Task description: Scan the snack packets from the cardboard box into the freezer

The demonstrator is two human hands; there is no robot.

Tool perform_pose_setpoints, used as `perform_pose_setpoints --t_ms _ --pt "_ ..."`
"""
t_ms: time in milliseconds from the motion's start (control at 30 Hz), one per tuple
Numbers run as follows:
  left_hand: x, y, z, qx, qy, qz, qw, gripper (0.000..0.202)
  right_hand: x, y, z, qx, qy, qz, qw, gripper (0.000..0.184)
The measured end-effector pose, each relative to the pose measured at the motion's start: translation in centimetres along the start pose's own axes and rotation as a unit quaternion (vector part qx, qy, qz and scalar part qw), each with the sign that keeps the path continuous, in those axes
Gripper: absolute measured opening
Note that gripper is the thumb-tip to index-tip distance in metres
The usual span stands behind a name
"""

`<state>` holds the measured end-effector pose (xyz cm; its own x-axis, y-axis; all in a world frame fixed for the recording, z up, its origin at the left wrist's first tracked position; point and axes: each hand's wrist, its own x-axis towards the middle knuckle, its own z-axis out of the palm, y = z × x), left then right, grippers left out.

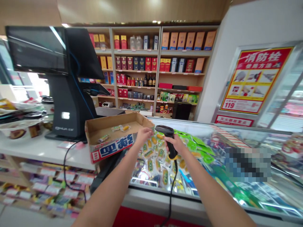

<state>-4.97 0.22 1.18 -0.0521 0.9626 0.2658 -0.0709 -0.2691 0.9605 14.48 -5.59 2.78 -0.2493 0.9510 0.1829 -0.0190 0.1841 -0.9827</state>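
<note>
My right hand (172, 144) grips a black handheld barcode scanner (168, 138) with a yellow patch on its handle, and a black cord hangs down from it. My left hand (144, 136) has its fingers closed on the near right edge of a shallow cardboard box (113, 148) printed in blue and red. Small wrapped snack packets (117, 128) lie inside the box. Below both hands, many yellow-and-green snack packets (151, 157) lie under the glass of a chest freezer (201, 176).
To the left, a black two-screen checkout terminal (68, 104) stands on a white counter (42, 151), with bowls and packaged goods at its far left. Behind are wooden shelves (146, 63) of boxed and bottled liquor. A red-and-yellow fire hydrant instruction sign (257, 80) hangs at right.
</note>
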Motion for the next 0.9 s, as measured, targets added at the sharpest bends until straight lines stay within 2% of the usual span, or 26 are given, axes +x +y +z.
perform_pose_setpoints --t_ms 67,133,233,300,400,533,667,733,833,900 --pt "0.3 -1.8 1.1 0.141 -0.002 0.042 0.989 0.014 -0.1 0.8 -1.0 0.014 0.014 -0.001 1.000 0.028" --pt "0.3 -3.4 1.7 0.272 0.002 0.072 0.960 0.026 -0.3 1.4 -1.7 0.026 0.028 -0.008 0.999 0.028" --pt "-0.1 -5.3 1.8 0.423 -0.025 0.051 0.904 0.040 -0.6 2.2 -2.1 0.031 0.045 -0.016 0.998 0.029" --pt "-0.3 -6.0 1.5 0.474 -0.049 0.044 0.878 0.050 -0.8 2.5 -2.2 0.020 0.044 -0.016 0.999 0.029" --pt "-0.4 -6.1 1.0 0.493 -0.073 0.066 0.865 0.060 -1.2 2.8 -2.1 -0.017 0.028 -0.021 0.999 0.027" --pt "-0.4 -5.1 0.4 0.495 -0.135 0.094 0.853 0.055 -1.6 2.7 -1.9 -0.032 0.008 -0.031 0.999 0.026" --pt "-0.7 -4.3 0.2 0.497 -0.197 0.106 0.838 0.073 -1.8 2.4 -1.8 -0.041 0.010 -0.029 0.999 0.026" --pt "-0.9 -4.0 0.2 0.499 -0.210 0.102 0.835 0.075 -1.9 2.3 -1.7 -0.043 0.013 -0.029 0.999 0.026" --pt "-0.9 -3.8 0.3 0.493 -0.186 0.104 0.844 0.058 -1.8 2.3 -1.7 -0.041 0.017 -0.029 0.999 0.027" --pt "-0.7 -3.8 0.2 0.463 -0.148 0.103 0.868 0.039 -1.8 2.4 -1.7 -0.038 0.018 -0.030 0.999 0.028"
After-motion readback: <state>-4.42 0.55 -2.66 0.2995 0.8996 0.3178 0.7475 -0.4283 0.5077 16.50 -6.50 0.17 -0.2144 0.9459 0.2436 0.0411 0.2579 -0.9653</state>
